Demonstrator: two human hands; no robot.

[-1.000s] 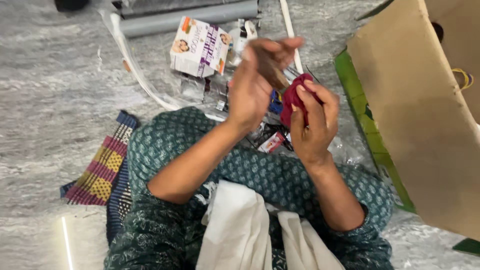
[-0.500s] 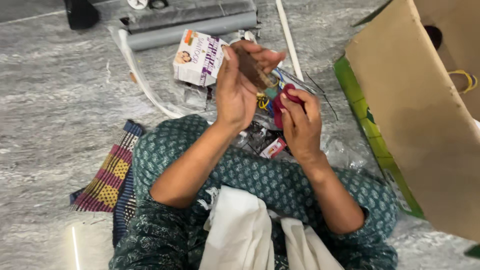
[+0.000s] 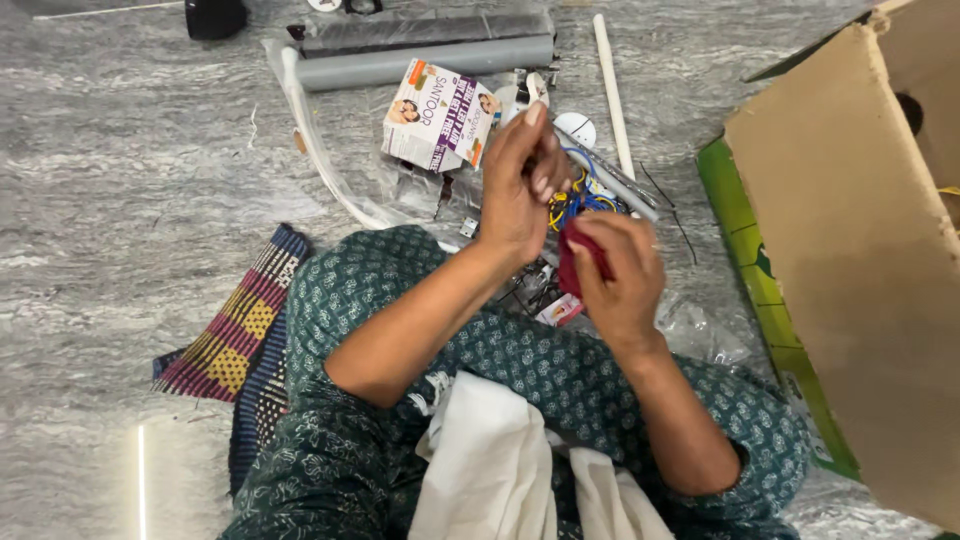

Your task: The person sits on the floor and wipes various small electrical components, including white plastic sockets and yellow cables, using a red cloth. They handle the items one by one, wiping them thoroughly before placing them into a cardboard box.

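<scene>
One cardboard box right of hands, contents hidden. Right hand grips one dark red cloth; left hand half-curled, grip unclear. Two grey pipes beyond.

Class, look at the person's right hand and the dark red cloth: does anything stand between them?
Nothing visible does. The right hand is closed directly around the dark red cloth, fingers wrapped over it. The left hand is raised just above and beside it, over the tangle of coloured wires on the floor.
</scene>
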